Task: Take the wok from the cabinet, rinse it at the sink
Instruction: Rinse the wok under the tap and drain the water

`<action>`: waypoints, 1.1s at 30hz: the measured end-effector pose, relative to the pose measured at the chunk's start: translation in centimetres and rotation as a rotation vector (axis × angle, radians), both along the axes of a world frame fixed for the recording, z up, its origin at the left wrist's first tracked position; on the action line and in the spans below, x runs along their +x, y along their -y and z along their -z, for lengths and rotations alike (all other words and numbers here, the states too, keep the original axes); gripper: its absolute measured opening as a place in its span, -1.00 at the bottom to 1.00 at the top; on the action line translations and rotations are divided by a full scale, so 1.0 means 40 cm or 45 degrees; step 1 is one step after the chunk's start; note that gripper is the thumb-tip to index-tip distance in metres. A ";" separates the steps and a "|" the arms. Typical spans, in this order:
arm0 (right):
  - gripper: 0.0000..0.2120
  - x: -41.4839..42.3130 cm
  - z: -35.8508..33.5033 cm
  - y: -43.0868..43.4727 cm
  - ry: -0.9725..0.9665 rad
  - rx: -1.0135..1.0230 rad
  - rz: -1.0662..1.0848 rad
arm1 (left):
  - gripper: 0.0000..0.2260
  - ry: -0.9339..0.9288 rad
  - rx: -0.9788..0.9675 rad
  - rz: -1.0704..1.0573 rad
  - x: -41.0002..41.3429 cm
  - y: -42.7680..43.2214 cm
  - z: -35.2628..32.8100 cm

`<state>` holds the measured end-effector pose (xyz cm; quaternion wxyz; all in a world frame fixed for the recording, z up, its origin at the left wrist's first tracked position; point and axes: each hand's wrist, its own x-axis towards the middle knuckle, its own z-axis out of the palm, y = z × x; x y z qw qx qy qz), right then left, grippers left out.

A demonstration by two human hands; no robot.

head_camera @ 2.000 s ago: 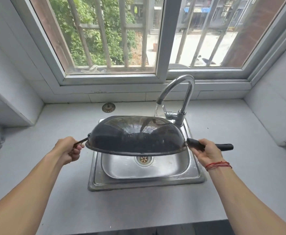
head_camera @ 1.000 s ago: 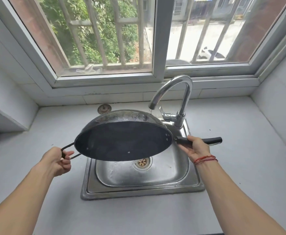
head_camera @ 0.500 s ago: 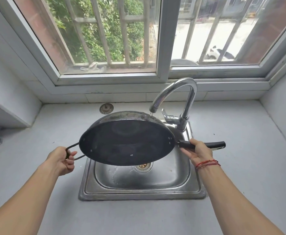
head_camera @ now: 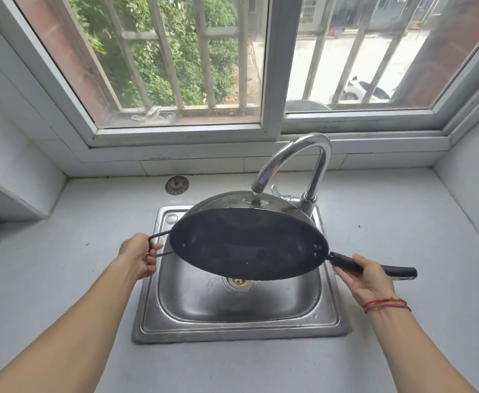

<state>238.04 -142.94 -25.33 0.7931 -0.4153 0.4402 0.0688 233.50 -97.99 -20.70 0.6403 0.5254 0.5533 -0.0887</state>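
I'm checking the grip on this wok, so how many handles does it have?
2. A wire loop handle on the wok's left side, held by the left hand; a long black handle on its right, held by the right hand.

Bare forearms, no sleeves, thin red string bracelet [head_camera: 386, 304] looped round right wrist

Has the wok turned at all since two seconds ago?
Yes. The wok has tipped its inside toward the person; under the faucet it earlier showed only its domed underside.
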 end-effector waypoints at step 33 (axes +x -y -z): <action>-0.86 -0.062 -0.071 -0.106 0.105 -0.028 0.075 | -0.80 0.108 0.173 0.031 -0.045 -0.098 0.009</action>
